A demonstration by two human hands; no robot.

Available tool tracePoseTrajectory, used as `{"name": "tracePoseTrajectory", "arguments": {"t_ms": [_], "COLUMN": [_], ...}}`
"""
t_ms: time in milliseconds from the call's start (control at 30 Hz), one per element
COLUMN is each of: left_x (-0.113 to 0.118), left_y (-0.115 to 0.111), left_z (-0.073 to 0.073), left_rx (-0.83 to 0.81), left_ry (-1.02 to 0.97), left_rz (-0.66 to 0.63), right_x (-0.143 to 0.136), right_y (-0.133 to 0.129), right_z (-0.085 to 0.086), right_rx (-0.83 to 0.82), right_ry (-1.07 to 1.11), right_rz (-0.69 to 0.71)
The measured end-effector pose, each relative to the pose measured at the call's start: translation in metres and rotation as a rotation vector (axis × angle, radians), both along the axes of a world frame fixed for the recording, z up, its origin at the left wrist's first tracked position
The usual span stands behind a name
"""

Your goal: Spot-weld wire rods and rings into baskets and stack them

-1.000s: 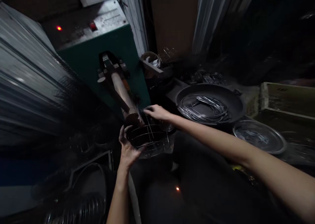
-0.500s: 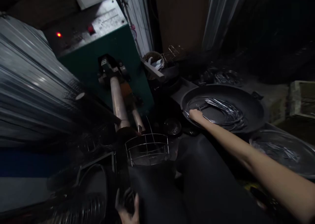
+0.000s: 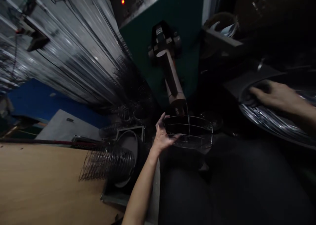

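A round wire basket frame stands between my knees, below the metal arm of a green machine. Its left side lies between the spread thumb and fingers of my left hand; I cannot tell whether they touch it. My right hand is above the left part of a dark pan holding a bundle of shiny wires. Motion smears its fingers, so whether it holds a wire is unclear. A thin upright wire shows at the basket frame, under the machine's arm.
The green machine with a red light stands ahead. At the left, a stack of wire rings lies by a crate and a wooden board. A round basket with pale contents sits at the back right.
My view has swung left. My left hand has risen from beside my leg to the basket frame's left side. My right hand, earlier closed at the pan's wires, is now blurred above them.
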State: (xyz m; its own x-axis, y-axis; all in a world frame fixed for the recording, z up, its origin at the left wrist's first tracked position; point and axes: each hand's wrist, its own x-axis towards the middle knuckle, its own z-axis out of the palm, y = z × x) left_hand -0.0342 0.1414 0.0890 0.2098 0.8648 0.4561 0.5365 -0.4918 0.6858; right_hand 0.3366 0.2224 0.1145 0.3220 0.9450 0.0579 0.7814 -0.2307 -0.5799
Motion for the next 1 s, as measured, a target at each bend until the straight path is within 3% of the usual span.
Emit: {"name": "tracePoseTrajectory", "arguments": {"t_ms": [67, 167, 300, 567, 767, 1000], "left_x": [0.012, 0.022, 0.021, 0.007, 0.003, -0.002], "left_y": [0.007, 0.005, -0.003, 0.0, 0.005, 0.012], "left_z": [-0.002, -0.006, -0.009, -0.019, -0.025, -0.021], "left_rx": [0.069, 0.147, 0.171, 0.139, 0.138, 0.067], "left_ry": [-0.111, -0.16, -0.115, -0.224, -0.282, -0.324], "left_rz": [0.038, 0.112, 0.189, 0.162, 0.172, 0.16], "right_x": [-0.04, -0.098, -0.146, -0.173, -0.181, -0.184], "right_y": [-0.015, -0.03, -0.038, -0.028, -0.023, -0.019], "right_z": [0.022, 0.045, 0.053, 0.041, 0.039, 0.04], "right_rx": [-0.008, -0.089, -0.173, -0.194, -0.187, -0.127], "right_ry": [0.376, 0.822, 1.07, 1.213, 1.161, 1.098], "right_rz": [0.009, 0.142, 0.287, 0.327, 0.301, 0.347]}}
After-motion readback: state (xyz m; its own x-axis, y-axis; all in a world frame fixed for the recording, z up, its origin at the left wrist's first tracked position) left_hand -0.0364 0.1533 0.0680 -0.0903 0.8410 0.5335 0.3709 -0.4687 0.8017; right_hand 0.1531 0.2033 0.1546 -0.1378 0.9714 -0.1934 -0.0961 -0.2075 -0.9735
